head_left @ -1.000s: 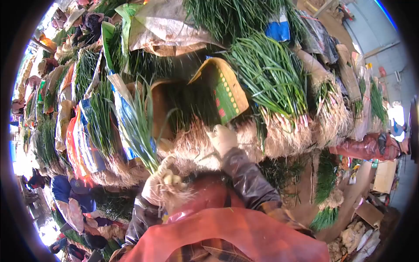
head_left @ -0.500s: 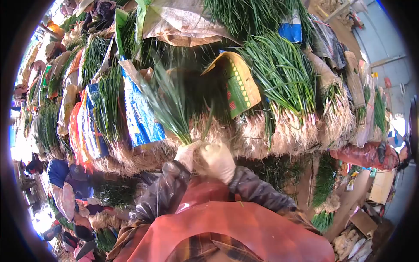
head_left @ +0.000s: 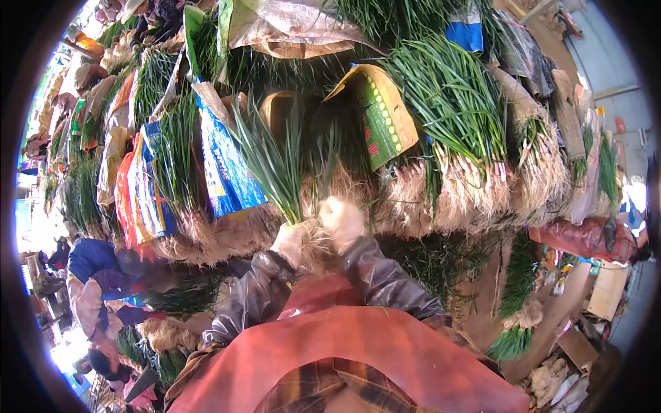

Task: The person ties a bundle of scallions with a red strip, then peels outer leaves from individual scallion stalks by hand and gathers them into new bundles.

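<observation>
In my gloved left hand (head_left: 288, 246) is a small bunch of green onions (head_left: 279, 182), its leaves pointing up and away from me. The pale, stringy roots (head_left: 315, 244) spread out between my two hands. Close beside the bunch, to the right, is my right hand (head_left: 342, 219), also gloved and raised over the roots' right side. Motion blurs its fingers, so what they hold, if anything, cannot be made out. Behind my hands, more rooted green onions (head_left: 344, 182) lie by a bent green-and-yellow sack piece (head_left: 385, 124).
A thick stack of green onions (head_left: 454, 110) lies on the right, roots toward me. Blue-and-white sacking (head_left: 224, 165) hangs on the left. A person (head_left: 100, 279) is at the lower left, and a red sleeve (head_left: 585, 239) shows at the right. Loose greens (head_left: 441, 268) lie below.
My right hand has moved up and slightly away from my left hand, uncovering more of the roots. My left hand has kept the bunch, which stands a little more upright.
</observation>
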A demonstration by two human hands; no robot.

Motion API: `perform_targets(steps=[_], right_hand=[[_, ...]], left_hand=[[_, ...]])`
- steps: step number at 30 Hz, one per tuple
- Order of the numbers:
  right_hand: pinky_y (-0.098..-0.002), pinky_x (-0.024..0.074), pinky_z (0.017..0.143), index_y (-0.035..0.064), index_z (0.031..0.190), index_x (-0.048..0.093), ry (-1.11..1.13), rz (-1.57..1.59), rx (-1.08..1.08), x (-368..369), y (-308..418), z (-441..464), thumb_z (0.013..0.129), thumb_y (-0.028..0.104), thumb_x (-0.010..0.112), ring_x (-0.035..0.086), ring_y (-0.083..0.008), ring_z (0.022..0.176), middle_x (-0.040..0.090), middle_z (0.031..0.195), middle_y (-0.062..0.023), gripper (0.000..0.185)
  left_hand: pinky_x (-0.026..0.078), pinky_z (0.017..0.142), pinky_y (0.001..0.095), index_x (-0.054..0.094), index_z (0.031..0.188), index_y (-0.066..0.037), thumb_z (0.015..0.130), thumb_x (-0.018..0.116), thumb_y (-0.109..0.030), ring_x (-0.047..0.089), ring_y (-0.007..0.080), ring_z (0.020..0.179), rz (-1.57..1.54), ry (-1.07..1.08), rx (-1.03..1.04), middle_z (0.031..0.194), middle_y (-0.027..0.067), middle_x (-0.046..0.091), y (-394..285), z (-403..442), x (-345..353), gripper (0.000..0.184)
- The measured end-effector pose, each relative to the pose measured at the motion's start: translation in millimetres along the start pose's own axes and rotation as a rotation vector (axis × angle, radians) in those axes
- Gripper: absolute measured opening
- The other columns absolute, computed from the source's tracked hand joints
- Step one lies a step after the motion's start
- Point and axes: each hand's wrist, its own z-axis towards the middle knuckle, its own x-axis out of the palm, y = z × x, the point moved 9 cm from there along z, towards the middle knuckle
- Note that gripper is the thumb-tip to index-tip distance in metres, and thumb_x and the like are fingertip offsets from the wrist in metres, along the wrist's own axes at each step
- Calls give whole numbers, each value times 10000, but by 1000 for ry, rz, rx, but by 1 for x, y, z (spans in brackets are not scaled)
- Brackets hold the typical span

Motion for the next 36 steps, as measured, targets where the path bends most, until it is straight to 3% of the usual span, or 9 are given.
perform_targets(steps=[3,7,13,15,22,25,29,32,36], right_hand=[[-339,511,697,37,875,653,-111,384,792,-23,-78,-23,886,241,549,625,-315,706,640,780,-163,229],[-347,550,729,40,1142,603,632,-343,340,-13,-76,-23,959,321,416,641,-223,940,641,1069,-144,384],[-352,541,784,25,1196,540,703,1473,430,18,49,-10,940,249,552,612,-248,998,465,1358,-129,340],[-338,521,585,14,1079,551,668,1485,527,30,53,-15,953,201,546,613,-195,738,614,958,-115,226],[-332,504,608,33,910,611,-119,268,176,-20,13,5,901,193,603,623,-234,677,613,713,-99,160],[-350,516,599,52,821,623,384,-246,372,26,-114,-13,949,320,483,593,-189,604,618,689,-51,328],[-315,510,619,74,974,634,595,-440,419,-22,-60,15,898,358,577,610,-173,633,660,759,-55,299],[-406,503,775,23,1132,585,-75,-320,131,-40,-50,90,856,494,578,649,-332,850,679,956,-118,545],[-451,450,683,64,798,626,-157,-414,112,-15,-70,119,845,337,603,630,-326,753,656,769,-112,278]], left_hand=[[509,498,363,627,873,13,855,638,-70,590,221,549,105,-106,12,657,71,603,-15,-35,25,86],[472,647,354,580,934,-38,929,515,-166,536,192,653,-262,296,-150,650,26,529,-2,-38,38,144],[410,632,300,567,932,-75,948,475,-232,475,148,638,-340,535,-253,600,-39,439,-9,-52,50,183],[417,638,300,573,898,-76,956,503,-290,493,150,654,-312,443,-213,624,-35,480,-11,-51,33,233],[440,651,315,542,920,-89,958,514,-300,472,143,630,-254,365,-129,597,-52,419,-17,-61,43,216],[437,673,366,559,898,-71,963,489,-312,489,181,642,-341,512,45,575,-23,425,-50,-101,63,260],[536,774,430,478,1195,-21,942,546,-322,515,161,679,-431,681,336,602,-33,446,-86,-116,61,400],[485,898,442,330,1363,4,944,527,-226,528,169,697,-303,602,230,601,-31,449,-77,-91,61,517],[476,906,414,385,1343,-35,919,573,-213,561,192,816,-264,347,39,751,7,551,-54,-68,58,497]])
